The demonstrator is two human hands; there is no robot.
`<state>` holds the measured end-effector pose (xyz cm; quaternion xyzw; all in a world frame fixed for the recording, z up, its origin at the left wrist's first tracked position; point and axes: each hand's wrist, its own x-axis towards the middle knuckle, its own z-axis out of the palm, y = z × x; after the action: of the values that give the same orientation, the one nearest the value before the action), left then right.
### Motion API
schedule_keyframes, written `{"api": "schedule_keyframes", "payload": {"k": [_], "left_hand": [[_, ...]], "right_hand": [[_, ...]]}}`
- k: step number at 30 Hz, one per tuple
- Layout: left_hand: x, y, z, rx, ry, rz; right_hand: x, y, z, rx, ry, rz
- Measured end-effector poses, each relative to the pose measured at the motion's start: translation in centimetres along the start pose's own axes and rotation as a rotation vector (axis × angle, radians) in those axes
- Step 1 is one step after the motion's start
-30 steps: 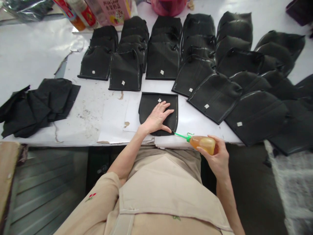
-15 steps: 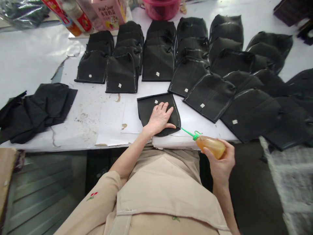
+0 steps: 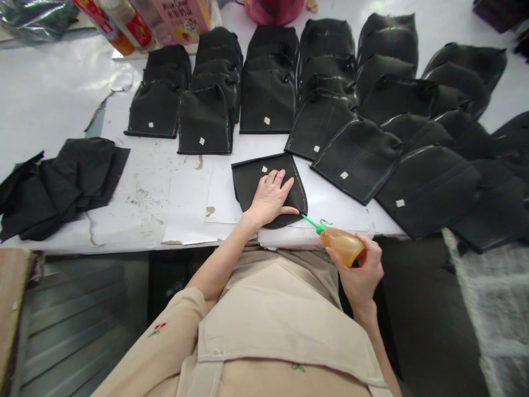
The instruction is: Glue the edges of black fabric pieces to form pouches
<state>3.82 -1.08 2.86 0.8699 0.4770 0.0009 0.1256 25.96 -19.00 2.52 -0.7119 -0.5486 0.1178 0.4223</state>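
Note:
A black piece point(image 3: 248, 182) with a small white tag lies flat at the table's front edge. Pressed on its middle is my left hand point(image 3: 270, 197), fingers spread, the thumb pointing toward the right edge. My right hand point(image 3: 363, 267) is wrapped round a squeeze bottle point(image 3: 343, 246) of amber liquid with a green nozzle. The nozzle tip is at the lower right corner of the piece, close to my left thumb; whether it touches cannot be made out.
Overlapping rows of similar black pieces point(image 3: 268, 99) cover the back and right of the white table point(image 3: 165, 182). Black cloth pieces point(image 3: 78, 176) lie at the left. Bottles point(image 3: 130, 25), a pink box point(image 3: 184, 19) and a pink bowl point(image 3: 275, 8) stand at the back.
My right hand has moved left with the bottle, bringing the nozzle tip to the edge of the black piece. My left hand has stayed on the piece. The view has shifted slightly.

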Motion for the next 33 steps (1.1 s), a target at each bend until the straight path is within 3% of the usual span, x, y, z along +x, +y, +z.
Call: {"api": "schedule_keyframes", "payload": {"k": [6,14,21,27,33], "left_hand": [[0.0,0.0,0.0,-0.022,0.005,0.003],[0.0,0.1,0.0,-0.031,-0.001,-0.011],[0.0,0.5,0.4,-0.024,0.03,-0.039],[0.3,1.1,0.6,-0.058,0.046,-0.089],[-1.3,-0.8,-0.3,-0.187,0.028,-0.005]], "right_hand": [[0.1,-0.5,-0.4,-0.095,0.022,-0.103],[-0.4,-1.1,0.1,-0.043,-0.002,-0.008],[-0.3,-1.1,0.1,-0.05,0.054,0.096],[-0.7,-1.6,0.1,-0.038,-0.014,0.099],[-0.7,-1.8,0.0,-0.028,-0.03,0.142]]}}
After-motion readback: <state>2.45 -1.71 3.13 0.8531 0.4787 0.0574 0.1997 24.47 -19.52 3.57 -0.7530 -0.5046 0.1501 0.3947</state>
